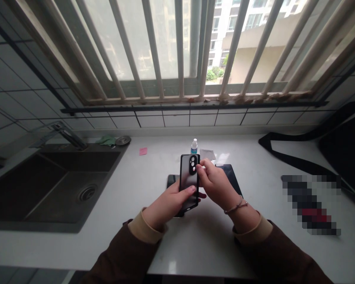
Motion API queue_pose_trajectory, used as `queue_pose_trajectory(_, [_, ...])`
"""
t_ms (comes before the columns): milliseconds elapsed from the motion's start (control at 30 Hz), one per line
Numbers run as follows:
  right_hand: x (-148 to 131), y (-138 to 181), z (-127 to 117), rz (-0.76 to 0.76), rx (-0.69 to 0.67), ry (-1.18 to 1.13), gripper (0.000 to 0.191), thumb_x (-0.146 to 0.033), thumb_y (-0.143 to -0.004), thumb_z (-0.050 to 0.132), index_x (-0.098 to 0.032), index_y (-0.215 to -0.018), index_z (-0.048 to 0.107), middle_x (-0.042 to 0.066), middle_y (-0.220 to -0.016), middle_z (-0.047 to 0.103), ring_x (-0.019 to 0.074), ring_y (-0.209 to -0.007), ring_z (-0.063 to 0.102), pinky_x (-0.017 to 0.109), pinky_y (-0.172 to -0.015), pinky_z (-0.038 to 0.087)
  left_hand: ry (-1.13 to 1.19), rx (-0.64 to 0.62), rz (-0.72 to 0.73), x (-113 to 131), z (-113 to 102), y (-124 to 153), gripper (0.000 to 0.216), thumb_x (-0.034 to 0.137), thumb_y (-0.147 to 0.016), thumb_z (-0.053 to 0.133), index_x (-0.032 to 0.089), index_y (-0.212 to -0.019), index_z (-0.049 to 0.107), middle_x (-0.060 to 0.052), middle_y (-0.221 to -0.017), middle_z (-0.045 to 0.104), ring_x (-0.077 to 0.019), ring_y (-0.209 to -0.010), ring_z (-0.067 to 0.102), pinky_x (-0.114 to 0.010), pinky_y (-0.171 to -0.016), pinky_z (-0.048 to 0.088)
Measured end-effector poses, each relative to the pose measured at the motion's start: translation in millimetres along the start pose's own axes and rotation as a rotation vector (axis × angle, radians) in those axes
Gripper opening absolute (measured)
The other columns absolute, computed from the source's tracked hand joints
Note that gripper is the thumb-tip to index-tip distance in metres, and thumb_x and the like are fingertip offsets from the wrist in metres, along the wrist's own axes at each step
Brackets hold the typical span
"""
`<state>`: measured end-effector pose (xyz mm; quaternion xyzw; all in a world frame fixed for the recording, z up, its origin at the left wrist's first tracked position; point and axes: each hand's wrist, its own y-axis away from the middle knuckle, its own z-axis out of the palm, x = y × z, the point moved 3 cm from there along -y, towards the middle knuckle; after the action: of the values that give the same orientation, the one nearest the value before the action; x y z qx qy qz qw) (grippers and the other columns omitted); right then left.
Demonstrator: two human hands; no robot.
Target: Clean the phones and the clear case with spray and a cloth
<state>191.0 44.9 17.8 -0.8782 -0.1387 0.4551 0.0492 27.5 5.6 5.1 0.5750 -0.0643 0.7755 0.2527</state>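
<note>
My left hand (173,199) is closed around the lower part of a phone case (188,181), with the thumb across its back. The case stands upright above the counter, with a frosted grey back, black rim and round camera cutouts at the top right. Light shows through the cutouts. My right hand (211,175) pinches the case's right edge beside the cutouts, fingers bent. Behind and below the case lies a dark phone (173,180), partly covered by my left hand. A dark flat item (231,177) lies beyond my right wrist, partly hidden; I cannot tell its kind.
Just behind the case stands a small white-capped bottle (194,146). A grey square packet (207,154) and a pink paper (143,151) lie on the white counter (130,221). On the left is a sink (77,227) with a faucet (68,134); a black strap (286,156) lies right.
</note>
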Motion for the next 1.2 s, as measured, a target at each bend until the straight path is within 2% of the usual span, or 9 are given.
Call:
queue_pose_trajectory(100, [4,-2,-4,0.004,0.019,0.132,0.032,-0.046,-0.112,0.038,-0.023,-0.108,0.061,0.001,-0.072,0.069,0.0218,-0.067,0.068,0.03,-0.065,0.042,0.1,0.053,-0.016,1,-3,-1,0.042,0.037,-0.092,0.075,0.018,-0.13,0.068,-0.015,-0.115,0.076,-0.0286,-0.095,0.077,-0.046,-0.091,0.061])
queue_pose_trajectory(200, [14,-5,-12,0.083,0.125,0.478,0.036,-0.044,-0.111,0.042,-0.019,-0.123,0.064,0.01,-0.092,0.075,0.0271,-0.083,0.071,0.033,-0.073,0.046,0.128,0.152,0.038,5,-7,-3,0.035,0.042,-0.092,0.075,0.014,-0.113,0.07,-0.015,-0.111,0.075,-0.0265,-0.09,0.075,-0.043,-0.086,0.062])
queue_pose_trajectory(300, [27,-4,-18,0.247,0.143,0.799,0.042,-0.045,-0.104,0.057,-0.014,-0.132,0.063,0.021,-0.118,0.07,0.0378,-0.109,0.066,0.042,-0.085,0.051,0.131,0.248,0.069,6,-11,-4,0.048,0.059,-0.092,0.073,0.015,-0.11,0.07,-0.013,-0.105,0.076,-0.0239,-0.087,0.075,-0.039,-0.084,0.062])
queue_pose_trajectory(400, [38,0,-20,0.43,0.034,0.924,0.049,-0.053,-0.1,0.062,-0.016,-0.131,0.065,0.023,-0.125,0.064,0.0441,-0.116,0.062,0.049,-0.086,0.053,0.147,0.297,0.056,2,-15,-6,0.064,0.075,-0.092,0.063,0.013,-0.107,0.072,-0.014,-0.1,0.077,-0.0239,-0.086,0.075,-0.038,-0.084,0.062])
queue_pose_trajectory(600, [45,4,-25,0.605,-0.071,0.893,0.052,-0.056,-0.1,0.061,-0.019,-0.136,0.062,0.023,-0.126,0.059,0.0436,-0.114,0.065,0.049,-0.085,0.054,0.132,0.344,0.095,-4,-22,-11,0.079,0.084,-0.095,0.045,0.013,-0.106,0.076,-0.015,-0.096,0.078,-0.0238,-0.085,0.075,-0.035,-0.081,0.061])
queue_pose_trajectory(767, [47,2,-29,0.627,-0.071,0.869,0.05,-0.047,-0.098,0.062,-0.011,-0.133,0.06,0.026,-0.122,0.06,0.0433,-0.111,0.068,0.045,-0.086,0.054,0.153,0.425,0.163,-3,-25,-14,0.08,0.087,-0.093,0.044,0.014,-0.104,0.076,-0.014,-0.096,0.079,-0.0237,-0.086,0.075,-0.035,-0.081,0.061])
queue_pose_trajectory(900, [48,0,-32,0.641,-0.035,0.816,0.056,-0.046,-0.092,0.064,-0.007,-0.132,0.058,0.027,-0.121,0.059,0.0447,-0.111,0.068,0.046,-0.087,0.054,0.121,0.435,0.144,-9,-29,-16,0.081,0.087,-0.093,0.043,0.015,-0.106,0.076,-0.014,-0.094,0.08,-0.0233,-0.084,0.075,-0.035,-0.081,0.06])
queue_pose_trajectory(1033, [40,-2,-35,0.599,0.013,0.767,0.056,-0.045,-0.093,0.06,-0.006,-0.132,0.056,0.027,-0.116,0.06,0.0462,-0.107,0.069,0.047,-0.087,0.053,0.076,0.461,0.114,-15,-33,-17,0.082,0.089,-0.093,0.04,0.015,-0.106,0.075,-0.014,-0.096,0.079,-0.0228,-0.084,0.075,-0.034,-0.079,0.06])
queue_pose_trajectory(1200, [17,-2,-27,0.431,0.066,0.549,0.066,-0.047,-0.094,0.059,-0.009,-0.146,0.048,0.025,-0.121,0.06,0.0422,-0.109,0.069,0.047,-0.091,0.054,-0.013,0.472,0.07,-14,-31,-15,0.082,0.089,-0.092,0.042,0.015,-0.111,0.07,-0.016,-0.1,0.078,-0.0228,-0.082,0.075,-0.034,-0.075,0.059])
